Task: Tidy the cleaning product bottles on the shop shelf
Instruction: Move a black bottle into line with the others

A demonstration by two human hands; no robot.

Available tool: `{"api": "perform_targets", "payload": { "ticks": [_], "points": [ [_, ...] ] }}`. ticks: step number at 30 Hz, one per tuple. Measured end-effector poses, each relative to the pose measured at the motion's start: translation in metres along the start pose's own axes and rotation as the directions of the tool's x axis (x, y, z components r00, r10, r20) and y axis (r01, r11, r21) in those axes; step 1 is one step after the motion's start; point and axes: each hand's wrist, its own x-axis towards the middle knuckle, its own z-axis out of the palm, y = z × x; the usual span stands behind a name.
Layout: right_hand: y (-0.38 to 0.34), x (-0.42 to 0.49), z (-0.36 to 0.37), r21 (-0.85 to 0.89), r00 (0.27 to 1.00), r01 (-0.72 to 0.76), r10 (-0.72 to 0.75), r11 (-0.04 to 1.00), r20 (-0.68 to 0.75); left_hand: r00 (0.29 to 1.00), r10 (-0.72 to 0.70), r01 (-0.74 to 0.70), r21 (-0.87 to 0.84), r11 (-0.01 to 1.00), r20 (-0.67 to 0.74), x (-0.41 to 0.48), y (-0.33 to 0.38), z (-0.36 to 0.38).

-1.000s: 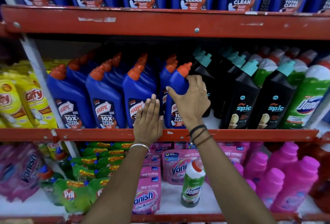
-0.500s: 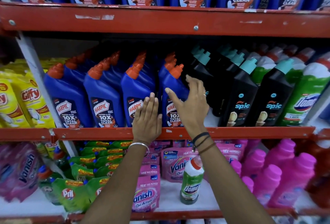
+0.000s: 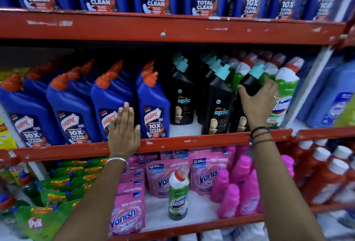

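The right hand (image 3: 257, 104) is curling its grip around the shoulder of a black Spic bottle (image 3: 249, 87), thumb at 9 o'clock and fingers at 3 o'clock, closing on it just under the teal cap (image 3: 256, 71). That bottle is standing at the front edge of the middle shelf (image 3: 192, 140), squeezed between another Spic bottle (image 3: 218, 106) at 9 o'clock and a green Domex bottle (image 3: 284, 94) at 3 o'clock. The left hand (image 3: 124, 133) is lying flat and open, holding nothing, against a blue Harpic bottle (image 3: 109, 106) at the shelf lip. The Spic bottle is looking full, so probably weighty, stiff-walled and smooth; taking it at the broad shoulder, not the slanted neck, is likely giving the firmest hold. A lone Domex bottle (image 3: 177, 192) is standing among Vanish pouches (image 3: 126, 215) at 6 o'clock.
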Motion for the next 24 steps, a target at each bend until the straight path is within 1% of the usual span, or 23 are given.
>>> {"api": "perform_targets", "payload": {
  "ticks": [2,4,7,9,11,13,15,17,19,22,24],
  "points": [
    [0.007,0.007,-0.001,-0.051,0.991,0.049,-0.042,0.998,0.125,1.0,-0.002,0.002,-0.006,1.0,-0.004,0.001,0.001,0.001],
    [0.01,0.008,-0.004,-0.06,0.987,0.077,-0.068,0.995,0.147,1.0,-0.006,0.006,-0.015,1.0,-0.005,-0.001,0.001,0.001],
    [0.007,-0.001,-0.013,-0.026,0.995,0.059,-0.056,0.998,0.085,1.0,-0.014,0.014,-0.022,1.0,-0.007,0.001,0.001,0.001],
    [0.002,-0.014,-0.022,0.031,0.997,0.074,-0.075,0.997,0.023,1.0,-0.017,0.017,-0.024,1.0,-0.002,0.001,0.002,0.0],
    [-0.008,-0.03,-0.034,0.072,0.989,0.136,-0.132,0.988,-0.069,1.0,-0.02,0.02,-0.027,0.999,0.004,0.002,0.003,0.0],
    [-0.026,-0.044,-0.048,0.066,0.963,0.217,-0.203,0.974,-0.177,1.0,-0.025,0.025,-0.03,0.999,0.008,0.002,0.003,-0.001],
    [-0.05,-0.054,-0.062,0.041,0.941,0.264,-0.248,0.963,-0.23,0.999,-0.031,0.032,-0.032,0.999,0.021,0.001,0.002,-0.002],
    [-0.077,-0.064,-0.072,0.022,0.942,0.277,-0.267,0.961,-0.201,0.999,-0.028,0.029,-0.028,0.999,0.03,0.001,0.002,-0.002],
    [-0.096,-0.073,-0.071,0.046,0.955,0.275,-0.267,0.96,-0.128,0.999,-0.024,0.025,-0.029,0.999,0.041,0.001,0.002,-0.002],
    [-0.116,-0.086,-0.049,0.113,0.964,0.266,-0.263,0.957,-0.04,0.999,-0.02,0.021,-0.02,1.0,0.05,0.001,0.001,-0.003],
    [-0.123,-0.092,-0.028,0.126,0.965,0.257,-0.261,0.958,0.015,0.999,-0.01,0.012,-0.021,1.0,0.052,0.002,0.001,-0.004]
  ]
}}
